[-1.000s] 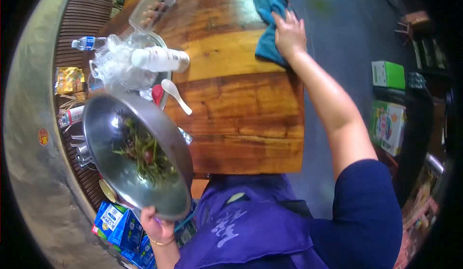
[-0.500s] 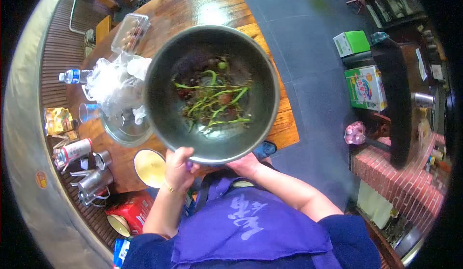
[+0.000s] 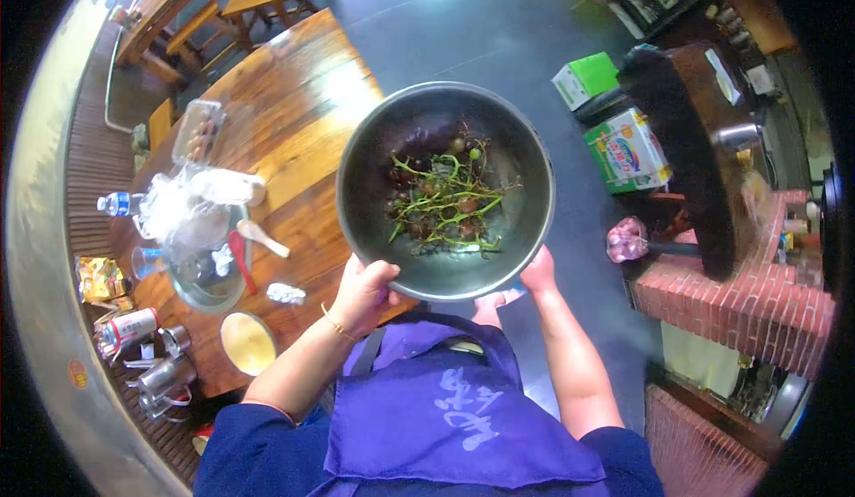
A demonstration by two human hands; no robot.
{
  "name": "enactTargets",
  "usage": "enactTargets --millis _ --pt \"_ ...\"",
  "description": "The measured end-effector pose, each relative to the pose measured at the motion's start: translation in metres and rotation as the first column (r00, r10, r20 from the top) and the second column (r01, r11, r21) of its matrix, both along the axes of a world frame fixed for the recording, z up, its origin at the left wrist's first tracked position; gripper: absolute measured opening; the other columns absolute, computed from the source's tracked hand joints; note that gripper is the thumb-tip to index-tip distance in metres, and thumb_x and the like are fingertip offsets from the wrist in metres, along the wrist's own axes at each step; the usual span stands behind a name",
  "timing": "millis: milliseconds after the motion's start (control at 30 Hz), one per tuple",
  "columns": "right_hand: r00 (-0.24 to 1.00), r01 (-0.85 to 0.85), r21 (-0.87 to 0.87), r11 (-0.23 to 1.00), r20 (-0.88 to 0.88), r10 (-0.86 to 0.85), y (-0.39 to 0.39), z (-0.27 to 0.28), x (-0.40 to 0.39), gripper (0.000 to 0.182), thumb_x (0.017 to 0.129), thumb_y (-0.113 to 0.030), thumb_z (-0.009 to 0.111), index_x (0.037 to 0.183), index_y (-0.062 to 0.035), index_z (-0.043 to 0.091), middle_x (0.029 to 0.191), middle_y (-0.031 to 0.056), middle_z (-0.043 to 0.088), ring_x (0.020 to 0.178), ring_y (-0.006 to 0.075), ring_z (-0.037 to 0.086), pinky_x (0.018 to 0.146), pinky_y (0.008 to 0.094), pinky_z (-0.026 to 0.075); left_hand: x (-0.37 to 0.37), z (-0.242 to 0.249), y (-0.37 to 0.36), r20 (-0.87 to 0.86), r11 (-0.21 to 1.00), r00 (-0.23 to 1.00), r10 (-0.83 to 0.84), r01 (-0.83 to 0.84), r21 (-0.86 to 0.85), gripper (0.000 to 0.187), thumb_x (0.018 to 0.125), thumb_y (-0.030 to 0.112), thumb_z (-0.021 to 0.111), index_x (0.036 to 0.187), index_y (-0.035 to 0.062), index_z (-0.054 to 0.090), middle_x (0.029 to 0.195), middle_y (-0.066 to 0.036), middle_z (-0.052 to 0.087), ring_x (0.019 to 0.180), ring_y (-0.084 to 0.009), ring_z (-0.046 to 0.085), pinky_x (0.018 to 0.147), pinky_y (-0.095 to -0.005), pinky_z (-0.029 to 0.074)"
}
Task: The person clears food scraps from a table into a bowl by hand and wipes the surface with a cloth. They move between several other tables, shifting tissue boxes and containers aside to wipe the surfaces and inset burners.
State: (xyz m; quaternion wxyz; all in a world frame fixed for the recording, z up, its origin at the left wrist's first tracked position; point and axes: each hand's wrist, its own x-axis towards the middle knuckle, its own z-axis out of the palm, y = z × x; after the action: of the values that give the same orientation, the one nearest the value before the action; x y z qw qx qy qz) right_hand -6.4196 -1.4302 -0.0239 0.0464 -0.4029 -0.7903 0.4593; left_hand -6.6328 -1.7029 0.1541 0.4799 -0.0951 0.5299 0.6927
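A round dark metal bowl (image 3: 365, 185) is held up in front of my body, above the floor and beside the table. In it lie green stems (image 3: 445, 199) with a few small round grapes. My left hand (image 3: 370, 294) grips the rim at the lower left, thumb over the edge. My right hand (image 3: 539, 272) holds the rim at the lower right, its fingers partly hidden under the bowl.
The wooden table (image 3: 312, 141) at left bears an egg carton (image 3: 198, 132), plastic bags (image 3: 183, 212), a glass lid or tray, a yellow bowl (image 3: 248, 343) and metal pots (image 3: 169, 381). Boxes (image 3: 628, 151) and a brick counter (image 3: 730, 297) stand at right.
The bowl and both hands have moved right relative to the table, away from its surface. My right hand has shifted from the bowl's bottom to its right side. The view has turned.
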Motion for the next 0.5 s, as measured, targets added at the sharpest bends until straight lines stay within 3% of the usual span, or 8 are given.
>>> enactTargets --millis 33,133,200,267,300,400,467,500 --pt "0.984 0.133 -0.032 0.991 -0.112 -0.136 0.017 -0.004 0.024 0.041 0.094 -0.021 0.056 0.131 -0.0036 0.057 0.126 0.0165 0.064 0.117 0.0269 0.062 0.099 0.0357 0.047 0.012 -0.011 0.023 0.035 1.000 0.999 0.012 -0.012 0.002 0.021 0.082 0.006 0.059 0.102 0.0016 0.056 0.077 -0.006 0.061 0.048 -0.0132 0.053 0.039 -0.0255 0.042" --pt "0.923 0.204 -0.304 0.931 -0.257 -0.286 0.047 0.101 0.072 0.054 0.102 -0.037 0.047 0.136 0.0036 0.052 0.137 0.0155 0.056 0.130 0.0246 0.050 0.111 0.0374 0.036 0.052 -0.007 0.104 0.041 0.998 0.998 -0.053 0.054 -0.035 0.021 0.082 0.005 0.058 0.103 0.0027 0.055 0.076 -0.006 0.060 0.047 -0.0140 0.052 0.038 -0.0260 0.040" --pt "0.816 0.261 -0.508 0.821 -0.339 -0.469 0.067 0.099 0.117 0.068 0.104 -0.052 0.036 0.142 0.0039 0.043 0.141 0.0141 0.051 0.131 0.0228 0.045 0.111 0.0365 0.033 0.085 -0.042 0.154 0.007 0.987 0.987 -0.158 0.158 0.006 0.039 0.082 0.005 0.057 0.118 0.0108 0.044 0.072 -0.006 0.059 0.045 -0.0139 0.054 0.035 -0.0252 0.034" --pt "0.900 0.155 -0.474 0.867 -0.295 -0.322 0.106 0.091 0.155 0.063 0.097 -0.041 0.055 0.140 0.0053 0.046 0.144 0.0163 0.048 0.134 0.0253 0.043 0.113 0.0369 0.031 0.119 -0.041 0.209 -0.022 0.968 0.969 -0.245 0.243 -0.066 0.039 0.081 0.005 0.057 0.117 0.0107 0.044 0.070 -0.007 0.058 0.043 -0.0144 0.053 0.035 -0.0256 0.033" --pt "0.887 0.256 -0.517 0.817 -0.211 -0.411 0.119 0.104 0.156 0.059 0.096 -0.037 0.057 0.137 0.0052 0.050 0.139 0.0158 0.052 0.129 0.0250 0.047 0.110 0.0361 0.035 0.137 -0.040 0.235 -0.043 0.965 0.964 -0.262 0.260 -0.038 0.029 0.082 0.004 0.058 0.111 0.0058 0.052 0.080 -0.007 0.060 0.048 -0.0140 0.053 0.041 -0.0282 0.046" --pt "0.830 0.389 -0.579 0.716 -0.115 -0.545 0.157 0.120 0.187 0.051 0.091 -0.028 0.062 0.129 0.0048 0.056 0.126 0.0131 0.060 0.117 0.0229 0.055 0.101 0.0342 0.042 0.168 -0.042 0.300 -0.050 0.901 0.901 -0.432 0.427 -0.079 0.033 0.087 0.011 0.063 0.118 0.0081 0.052 0.082 -0.005 0.060 0.051 -0.0119 0.052 0.043 -0.0276 0.046" --pt "0.810 0.408 -0.577 0.707 -0.128 -0.572 0.188 0.126 0.215 0.047 0.088 -0.023 0.062 0.126 0.0047 0.058 0.121 0.0116 0.063 0.111 0.0214 0.058 0.096 0.0335 0.045 0.167 -0.045 0.338 -0.295 0.788 0.746 -0.597 0.614 -0.042 0.042 0.090 0.016 0.068 0.127 0.0078 0.051 0.085 -0.005 0.062 0.056 -0.0109 0.054 0.049 -0.0264 0.048" --pt "0.796 0.422 -0.568 0.706 -0.141 -0.588 0.199 0.128 0.227 0.046 0.087 -0.021 0.062 0.125 0.0046 0.059 0.119 0.0112 0.064 0.109 0.0207 0.059 0.095 0.0334 0.046 0.166 -0.092 0.348 -0.548 0.795 0.639 -0.540 0.602 -0.082 0.065 0.085 0.032 0.077 0.138 0.0096 0.046 0.091 -0.010 0.070 0.070 -0.0184 0.066 0.066 -0.0299 0.054"
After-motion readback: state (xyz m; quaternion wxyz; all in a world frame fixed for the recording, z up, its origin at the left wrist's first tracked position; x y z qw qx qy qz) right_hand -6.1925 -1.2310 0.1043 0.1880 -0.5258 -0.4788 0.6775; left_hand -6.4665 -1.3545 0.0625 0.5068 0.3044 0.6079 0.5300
